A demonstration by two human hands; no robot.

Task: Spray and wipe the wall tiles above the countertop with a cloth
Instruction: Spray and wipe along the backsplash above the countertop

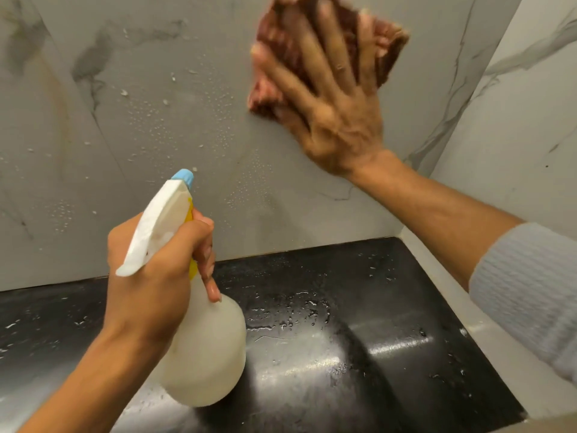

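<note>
My left hand (pixel 159 270) grips a white spray bottle (pixel 206 348) by its neck, one finger on the yellow trigger. Its blue nozzle points up at the grey marble wall tiles (pixel 175 98). Spray droplets dot the tiles left of centre. My right hand (pixel 331 98) is spread flat with fingers apart, pressing a reddish-brown cloth (pixel 387 45) against the tiles at the upper right. The hand and cloth are motion-blurred. Below lies the black countertop (pixel 359 323), wet with drops.
A second marble wall (pixel 515 126) meets the tiled wall at a corner on the right. A pale ledge (pixel 443 285) runs along the counter's right edge. A light blue sleeve (pixel 527 292) covers my right forearm.
</note>
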